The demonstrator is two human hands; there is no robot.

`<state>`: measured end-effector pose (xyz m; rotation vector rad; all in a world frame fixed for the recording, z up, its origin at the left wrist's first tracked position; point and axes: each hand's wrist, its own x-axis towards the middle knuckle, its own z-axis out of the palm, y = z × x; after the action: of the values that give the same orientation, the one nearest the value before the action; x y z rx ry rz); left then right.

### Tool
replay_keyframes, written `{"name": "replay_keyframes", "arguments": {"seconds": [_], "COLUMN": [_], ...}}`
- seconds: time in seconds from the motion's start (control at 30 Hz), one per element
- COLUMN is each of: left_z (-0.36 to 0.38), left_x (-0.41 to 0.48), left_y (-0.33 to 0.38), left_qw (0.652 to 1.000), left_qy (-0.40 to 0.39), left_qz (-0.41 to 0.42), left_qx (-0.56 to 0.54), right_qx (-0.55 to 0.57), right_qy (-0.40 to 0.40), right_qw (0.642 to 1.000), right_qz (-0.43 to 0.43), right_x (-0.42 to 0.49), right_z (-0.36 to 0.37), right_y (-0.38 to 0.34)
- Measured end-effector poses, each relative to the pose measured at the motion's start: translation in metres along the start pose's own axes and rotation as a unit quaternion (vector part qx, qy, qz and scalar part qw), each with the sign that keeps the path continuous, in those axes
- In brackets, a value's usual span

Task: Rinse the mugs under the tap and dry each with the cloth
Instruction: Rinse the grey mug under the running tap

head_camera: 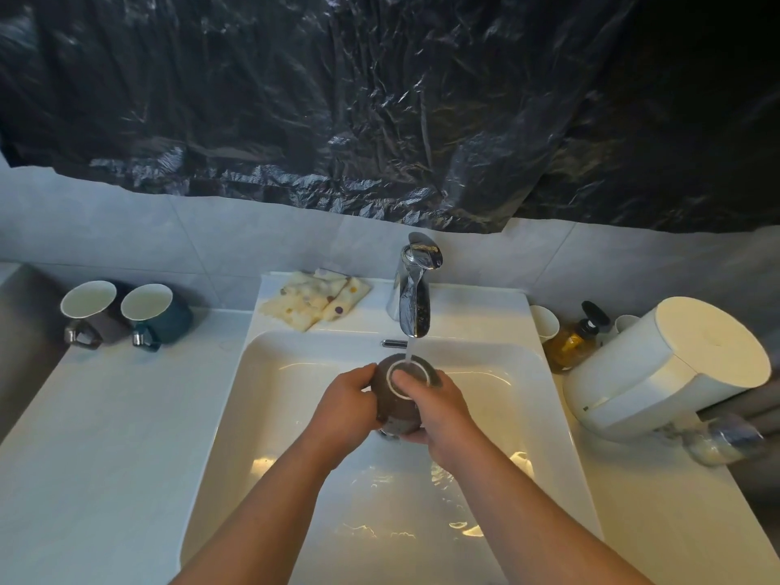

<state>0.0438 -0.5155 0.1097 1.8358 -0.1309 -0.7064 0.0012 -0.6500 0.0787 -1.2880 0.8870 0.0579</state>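
Note:
A brown mug is held over the white sink, right under the chrome tap, whose running water falls onto its rim. My left hand grips the mug's left side. My right hand wraps its right side, with the thumb inside the white opening. Two more mugs stand on the counter at the left: a brown one and a dark teal one. A folded cream cloth with coloured dots lies on the sink's back ledge, left of the tap.
Right of the sink stand a white cup, an amber pump bottle and a large white paper roll holder. A clear bottle lies below it. Crumpled black plastic sheet covers the wall above. Water pools in the sink.

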Motion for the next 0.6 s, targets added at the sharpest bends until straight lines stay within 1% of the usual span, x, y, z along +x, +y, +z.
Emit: {"name": "replay_keyframes", "arguments": {"seconds": [0.1,0.17,0.23,0.27,0.3,0.37,0.4,0.43,0.5,0.6], "left_z": [0.001,-0.001,-0.002,-0.002,-0.001,0.001,0.001,0.002,0.002,0.004], "left_x": [0.001,-0.001,-0.002,-0.002,-0.003,-0.004,-0.003,-0.003,0.001,0.008], "left_y": [0.000,0.005,0.010,0.010,0.010,0.006,0.004,0.003,-0.001,-0.010], "left_qw": [1.000,0.999,0.994,0.990,0.984,0.959,0.947,0.938,0.937,0.970], "left_qy": [0.001,0.006,0.038,0.058,0.061,0.015,0.002,0.001,0.010,0.021], "left_qz": [0.004,-0.002,-0.031,-0.064,-0.108,-0.190,-0.207,-0.210,-0.201,-0.126], "left_qx": [-0.011,-0.047,-0.094,-0.109,-0.131,-0.207,-0.246,-0.275,-0.284,-0.208], "right_qx": [0.002,0.035,0.060,0.075,0.097,0.134,0.143,0.144,0.109,0.049], "right_qy": [0.058,0.056,0.033,0.019,0.005,-0.032,-0.056,-0.080,-0.107,-0.081], "right_qw": [0.998,0.998,0.998,0.997,0.995,0.990,0.987,0.985,0.988,0.993], "right_qz": [-0.013,-0.011,-0.008,-0.011,-0.017,-0.033,-0.043,-0.048,-0.032,0.064], "right_x": [0.003,0.003,0.004,0.005,0.006,0.005,0.004,0.003,0.002,0.006], "right_z": [0.006,0.005,0.003,0.001,0.000,-0.004,-0.008,-0.011,-0.020,-0.031], "right_y": [-0.004,-0.006,-0.005,-0.004,-0.002,0.001,0.002,0.003,0.001,-0.005]}}
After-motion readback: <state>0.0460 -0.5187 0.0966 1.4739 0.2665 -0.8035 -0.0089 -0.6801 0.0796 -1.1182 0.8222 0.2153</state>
